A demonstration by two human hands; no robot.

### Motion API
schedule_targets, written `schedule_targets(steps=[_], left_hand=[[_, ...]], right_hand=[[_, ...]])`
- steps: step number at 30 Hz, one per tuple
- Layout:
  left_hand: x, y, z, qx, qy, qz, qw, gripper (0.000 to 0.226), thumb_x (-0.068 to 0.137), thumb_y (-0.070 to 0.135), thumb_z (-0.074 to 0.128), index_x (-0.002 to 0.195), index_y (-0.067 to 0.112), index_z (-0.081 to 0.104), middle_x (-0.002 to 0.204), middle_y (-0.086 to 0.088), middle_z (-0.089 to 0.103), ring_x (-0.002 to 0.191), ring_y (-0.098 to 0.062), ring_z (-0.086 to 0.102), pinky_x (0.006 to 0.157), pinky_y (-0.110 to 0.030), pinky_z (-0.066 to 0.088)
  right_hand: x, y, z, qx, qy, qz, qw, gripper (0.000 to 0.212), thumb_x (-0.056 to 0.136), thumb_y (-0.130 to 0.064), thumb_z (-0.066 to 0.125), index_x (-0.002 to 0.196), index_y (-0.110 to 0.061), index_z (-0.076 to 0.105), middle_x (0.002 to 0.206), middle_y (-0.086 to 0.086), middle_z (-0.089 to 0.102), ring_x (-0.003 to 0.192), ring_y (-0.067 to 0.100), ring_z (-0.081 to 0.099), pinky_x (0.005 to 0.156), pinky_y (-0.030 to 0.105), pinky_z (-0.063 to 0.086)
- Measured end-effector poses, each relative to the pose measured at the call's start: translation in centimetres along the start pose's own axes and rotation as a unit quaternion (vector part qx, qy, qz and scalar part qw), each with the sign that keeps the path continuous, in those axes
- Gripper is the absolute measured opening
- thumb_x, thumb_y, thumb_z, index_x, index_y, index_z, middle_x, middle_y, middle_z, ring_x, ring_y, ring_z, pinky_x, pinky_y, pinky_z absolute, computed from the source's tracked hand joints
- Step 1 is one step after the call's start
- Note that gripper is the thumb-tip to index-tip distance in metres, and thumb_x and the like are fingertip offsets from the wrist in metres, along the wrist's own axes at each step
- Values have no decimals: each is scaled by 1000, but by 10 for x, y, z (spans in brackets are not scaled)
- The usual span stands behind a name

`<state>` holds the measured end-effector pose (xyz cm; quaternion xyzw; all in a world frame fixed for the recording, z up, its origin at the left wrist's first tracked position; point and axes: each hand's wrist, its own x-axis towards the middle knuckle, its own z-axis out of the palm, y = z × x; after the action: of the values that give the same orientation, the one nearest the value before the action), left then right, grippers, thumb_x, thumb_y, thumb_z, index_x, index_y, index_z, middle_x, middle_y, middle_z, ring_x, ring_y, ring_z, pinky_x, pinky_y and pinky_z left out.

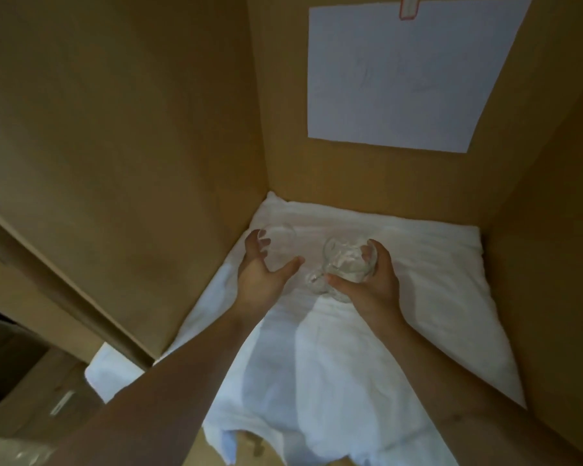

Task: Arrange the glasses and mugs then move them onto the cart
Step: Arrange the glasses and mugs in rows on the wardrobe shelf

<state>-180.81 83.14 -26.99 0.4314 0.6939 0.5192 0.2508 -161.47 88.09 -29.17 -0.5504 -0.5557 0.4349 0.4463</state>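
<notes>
The main risk here is glass knocking glass. The right hand point(367, 280) holds a clear round-bodied glass mug point(347, 264), fingers curled over its far side and thumb at its near side, and a second small clear glass piece point(317, 282) lies touching it at about 8 o'clock. Lifting or turning the held one could chip or roll that neighbour. Both are see-through against a white cloth, so their rims are hard to make out, and a misjudged grip is likely.

The left hand point(263, 270) curls narrowly around a clear rounded drinking glass point(278, 242) lying at its 12 o'clock; the fingertips wrap its left rim while the thumb reaches toward 3 o'clock, apparently off the glass. With the thumb not yet pressing, the glass could slip out if lifted now.

All the glassware sits deep inside a tall brown cardboard box point(122, 146), on the crumpled white cloth point(333, 364) lining its floor. The soft, wrinkled lining may let anything set down tip over. A white paper sheet point(407, 75) is taped to the far wall at 12 o'clock. No cart is visible.
</notes>
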Motion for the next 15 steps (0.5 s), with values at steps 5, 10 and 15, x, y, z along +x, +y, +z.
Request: schedule_targets(steps=[5, 10, 15], left_hand=[[-12, -18, -4, 50, -42, -1, 998, 117, 66, 33, 92, 154, 37, 15, 145, 5, 45, 129, -17, 51, 104, -40, 49], [-8, -26, -5, 105, -38, -12, 994, 100, 74, 20, 89, 150, 18, 24, 133, 11, 45, 121, -16, 55, 94, -29, 47], [24, -10, -3, 109, -12, -51, 993, 94, 62, 34, 95, 134, 17, 36, 124, 2, 52, 112, -20, 57, 85, -27, 48]], right_hand=[[-2, 16, 7, -3, -19, 32, 999, 129, 31, -45, 101, 144, -29, 42, 137, -9, 58, 125, 12, 57, 108, 38, 48], [6, 21, 8, 0, -9, 38, 999, 126, 29, -37, 100, 141, -30, 44, 134, -8, 60, 123, 13, 59, 106, 40, 50], [22, 17, 16, 13, -4, 58, 998, 122, 21, -40, 102, 132, -36, 51, 120, -10, 68, 109, 10, 67, 91, 41, 59]])
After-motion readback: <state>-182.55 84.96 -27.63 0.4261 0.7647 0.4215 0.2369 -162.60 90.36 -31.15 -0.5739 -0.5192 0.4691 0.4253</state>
